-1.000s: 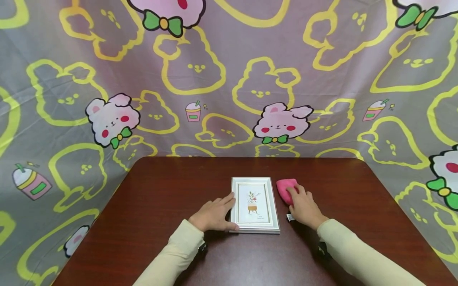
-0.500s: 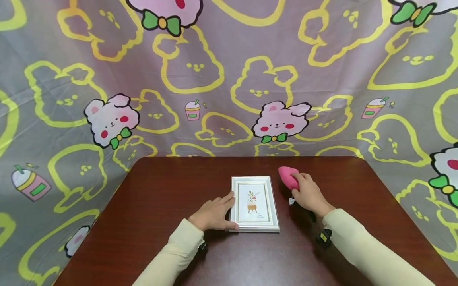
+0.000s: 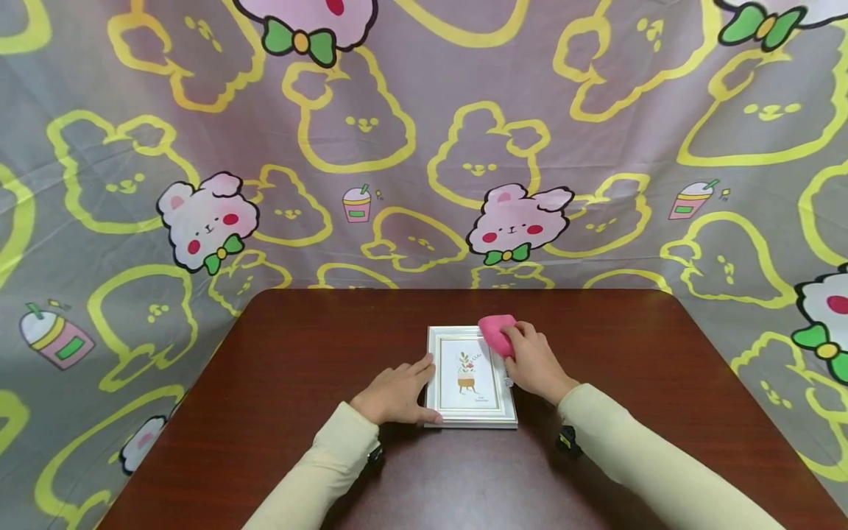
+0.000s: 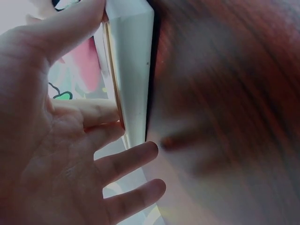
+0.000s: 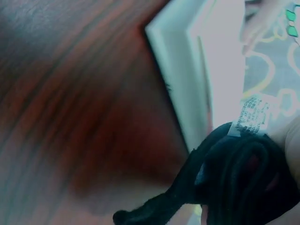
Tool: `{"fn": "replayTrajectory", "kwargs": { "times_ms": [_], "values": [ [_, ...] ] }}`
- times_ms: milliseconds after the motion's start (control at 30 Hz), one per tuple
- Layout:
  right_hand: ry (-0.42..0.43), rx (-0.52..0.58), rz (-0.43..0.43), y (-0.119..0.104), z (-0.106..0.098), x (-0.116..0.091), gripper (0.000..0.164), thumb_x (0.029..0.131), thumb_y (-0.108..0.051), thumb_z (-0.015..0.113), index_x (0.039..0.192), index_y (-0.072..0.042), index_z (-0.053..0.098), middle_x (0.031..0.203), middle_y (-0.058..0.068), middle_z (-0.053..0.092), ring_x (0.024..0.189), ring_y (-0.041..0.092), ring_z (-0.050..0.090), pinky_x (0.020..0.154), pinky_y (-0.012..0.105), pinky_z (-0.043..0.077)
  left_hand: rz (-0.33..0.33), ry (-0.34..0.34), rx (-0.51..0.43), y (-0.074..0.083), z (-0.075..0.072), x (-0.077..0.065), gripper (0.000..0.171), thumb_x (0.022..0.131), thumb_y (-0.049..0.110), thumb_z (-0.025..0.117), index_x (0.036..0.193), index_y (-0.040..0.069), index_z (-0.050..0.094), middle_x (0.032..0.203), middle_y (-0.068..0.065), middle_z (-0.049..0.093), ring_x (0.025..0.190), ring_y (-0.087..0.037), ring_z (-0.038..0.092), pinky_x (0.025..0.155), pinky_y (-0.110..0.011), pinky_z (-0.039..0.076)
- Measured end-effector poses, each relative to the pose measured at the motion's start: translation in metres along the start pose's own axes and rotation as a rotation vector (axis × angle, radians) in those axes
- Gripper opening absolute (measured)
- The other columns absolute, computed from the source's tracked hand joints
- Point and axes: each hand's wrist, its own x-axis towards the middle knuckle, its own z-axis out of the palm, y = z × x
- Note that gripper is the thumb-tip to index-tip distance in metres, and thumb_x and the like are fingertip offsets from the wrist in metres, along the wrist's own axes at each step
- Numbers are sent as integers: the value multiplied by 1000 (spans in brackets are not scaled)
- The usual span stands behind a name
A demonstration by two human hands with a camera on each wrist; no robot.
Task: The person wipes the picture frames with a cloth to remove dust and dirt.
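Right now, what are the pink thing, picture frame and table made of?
Pink thing: probably fabric, its surface matte and soft. Picture frame: maybe painted wood or plastic, smooth and white. Table: wood or laminate, slightly shiny with streaky grain.

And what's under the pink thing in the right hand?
The white frame: its picture and near edge show, but the pink thing covers the far right corner, hiding any contact.

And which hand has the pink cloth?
The right hand: it grips the pink cloth over the frame's far right corner. The left hand has no cloth; it touches the frame's left side.
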Motion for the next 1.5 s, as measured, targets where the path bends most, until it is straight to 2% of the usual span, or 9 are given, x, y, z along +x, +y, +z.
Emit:
{"fn": "replayTrajectory", "kwargs": {
  "times_ms": [200, 333, 467, 667, 800, 967, 1167, 1500],
  "values": [
    [-125, -84, 16, -1, 15, 2, 61, 83, -30, 60, 136, -9, 40, 142, 24, 31, 120, 46, 38, 88, 62, 40, 8, -4, 4, 0, 1, 0, 97, 70, 71, 57, 144, 15, 31, 154, 0, 20, 130, -25, 40, 98, -45, 39],
    [-197, -71, 29, 1, 19, 3, 63, 88, -35, 53, 141, -9, 33, 148, 25, 20, 127, 47, 30, 89, 66, 36, 15, -1, -4, -1, 2, 0, 97, 70, 71, 57, 144, 14, 30, 154, 0, 20, 130, -26, 41, 97, -44, 40],
    [-233, -56, 33, 2, 22, 4, 65, 88, -35, 52, 144, -10, 29, 150, 25, 14, 122, 50, 34, 86, 64, 40, 19, 6, -14, -1, 1, 0, 96, 70, 69, 58, 143, 13, 31, 154, -1, 21, 129, -26, 42, 96, -45, 40],
    [-239, -75, 22, 5, 26, 5, 68, 87, -38, 53, 145, -13, 27, 151, 24, 13, 112, 49, 44, 87, 59, 42, 27, 18, -23, -4, 1, -1, 95, 71, 69, 58, 143, 13, 31, 154, -1, 21, 128, -26, 42, 95, -46, 41],
    [-225, -78, -2, 6, 28, 5, 67, 88, -36, 53, 144, -11, 28, 149, 26, 16, 109, 50, 44, 87, 59, 42, 33, 20, -28, -4, 1, -2, 94, 72, 68, 58, 143, 13, 32, 154, -1, 22, 128, -26, 43, 94, -46, 42],
    [-230, -88, 6, 6, 30, 3, 67, 88, -35, 51, 145, -10, 25, 150, 26, 13, 110, 50, 43, 86, 59, 41, 39, 23, -32, -3, 1, -2, 94, 72, 67, 59, 143, 12, 32, 153, -2, 23, 126, -26, 44, 92, -45, 43],
    [-243, -82, 41, 0, 29, -7, 70, 88, -34, 53, 145, -10, 23, 151, 24, 11, 113, 49, 41, 87, 61, 40, 35, 21, -10, -2, 2, -1, 95, 71, 69, 58, 143, 14, 32, 154, -1, 22, 126, -26, 45, 91, -44, 43],
    [-222, -73, 41, -11, 25, -31, 72, 84, -34, 57, 144, -7, 28, 150, 25, 16, 112, 47, 41, 82, 60, 42, 19, 16, -8, -1, 0, -1, 94, 70, 70, 58, 143, 15, 32, 154, 0, 22, 126, -25, 45, 90, -45, 42]
  ]
}}
